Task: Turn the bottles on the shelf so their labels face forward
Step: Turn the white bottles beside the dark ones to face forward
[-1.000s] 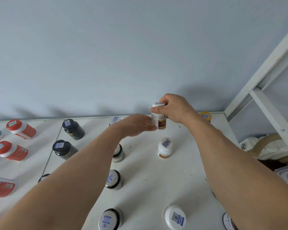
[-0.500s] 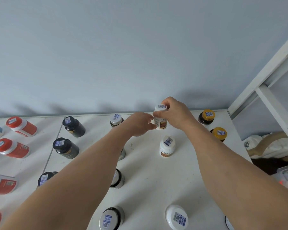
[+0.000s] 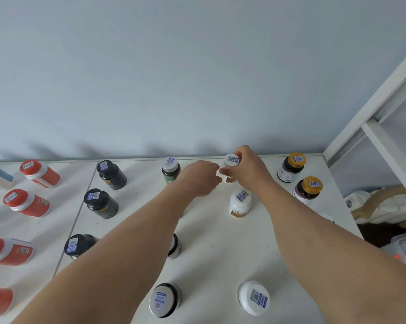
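A small white bottle [image 3: 230, 163] with a white cap and a brown-edged label stands at the back of the white shelf [image 3: 220, 249], near the wall. My right hand [image 3: 250, 170] wraps round it from the right, fingers over the cap's side. My left hand [image 3: 201, 177] reaches in from the left and its fingertips pinch the bottle's lower body. Another white bottle [image 3: 240, 202] stands just in front. Dark bottles [image 3: 111, 175] and a silver-capped one [image 3: 171, 169] stand to the left, and two gold-capped ones [image 3: 290, 167] to the right.
Red bottles with red caps [image 3: 39, 174] lie on the left shelf panel. White-capped bottles [image 3: 254, 298] stand near the front edge. A white shelf post [image 3: 370, 108] rises at the right, with a bag and plastic bin [image 3: 405, 244] beyond it.
Both hands stayed on the small white bottle at the back. The view shifted, bringing the gold-capped bottles at the right into sight.
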